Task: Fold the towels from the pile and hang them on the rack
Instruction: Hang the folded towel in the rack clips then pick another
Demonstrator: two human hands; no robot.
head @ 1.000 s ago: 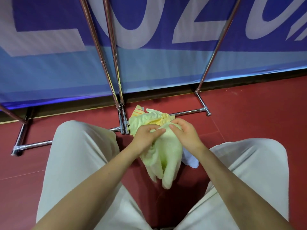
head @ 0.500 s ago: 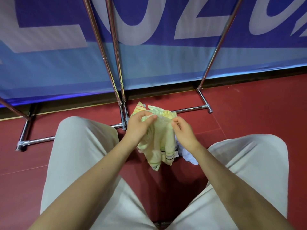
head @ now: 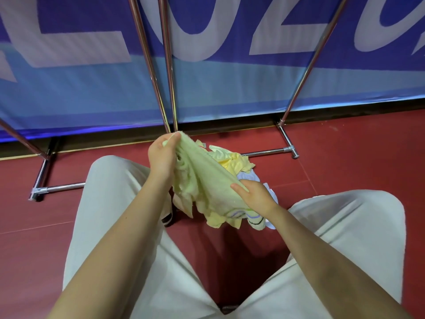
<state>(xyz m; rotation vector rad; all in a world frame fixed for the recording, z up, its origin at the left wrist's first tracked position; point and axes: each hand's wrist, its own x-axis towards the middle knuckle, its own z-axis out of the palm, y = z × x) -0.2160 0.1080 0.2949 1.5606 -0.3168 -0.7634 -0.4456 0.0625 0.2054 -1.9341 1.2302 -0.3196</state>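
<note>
The left hand (head: 162, 155) is pinching one corner of the pale green towel (head: 202, 185) up high, while the right hand (head: 255, 195) is gripping its lower edge; the cloth is stretching diagonally between them above the pile (head: 232, 162) on the floor, the rack (head: 165, 65) standing just beyond, nearer the left hand

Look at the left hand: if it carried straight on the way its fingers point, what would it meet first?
Probably the rack: the left hand, gripping the green towel, points up toward those poles. Depth is uncertain.
</note>
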